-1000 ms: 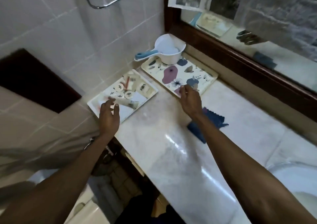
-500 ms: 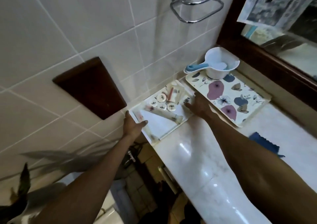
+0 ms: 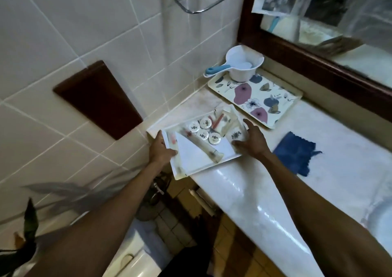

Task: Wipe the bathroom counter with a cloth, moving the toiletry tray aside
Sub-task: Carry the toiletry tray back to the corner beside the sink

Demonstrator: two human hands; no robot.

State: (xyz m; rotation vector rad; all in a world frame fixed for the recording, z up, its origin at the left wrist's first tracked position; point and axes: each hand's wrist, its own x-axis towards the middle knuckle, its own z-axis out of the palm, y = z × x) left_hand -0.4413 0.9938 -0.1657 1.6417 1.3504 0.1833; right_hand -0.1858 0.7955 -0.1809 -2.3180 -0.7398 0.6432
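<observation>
So the toiletry tray [image 3: 214, 163] sits at the far left end of the counter [image 3: 244, 194], right up near the tiled wall, turned at an angle with its near-left corner poking out past the counter's front edge. The left hand [image 3: 162, 151] has a proper hold on the tray's left rim, thumb on top and the other fingers tucked out of sight underneath. The right hand [image 3: 252, 143] is at the tray's right rim, fingers spread and pretty much straight, thumb reaching in over the edge. It looks relaxed rather than clamped on, and honestly I can't tell if it's actually touching. The tray carries a handful of little round white pots [image 3: 205, 123], a couple of tubes and a white card. The blue cloth [image 3: 297, 153] lies flat on the counter just right of the right hand, nobody holding it. Further back is a floral tray [image 3: 273, 102] with a white scoop [image 3: 244, 66] with a blue handle standing on its far end, below the dark-framed mirror [image 3: 318, 64].
</observation>
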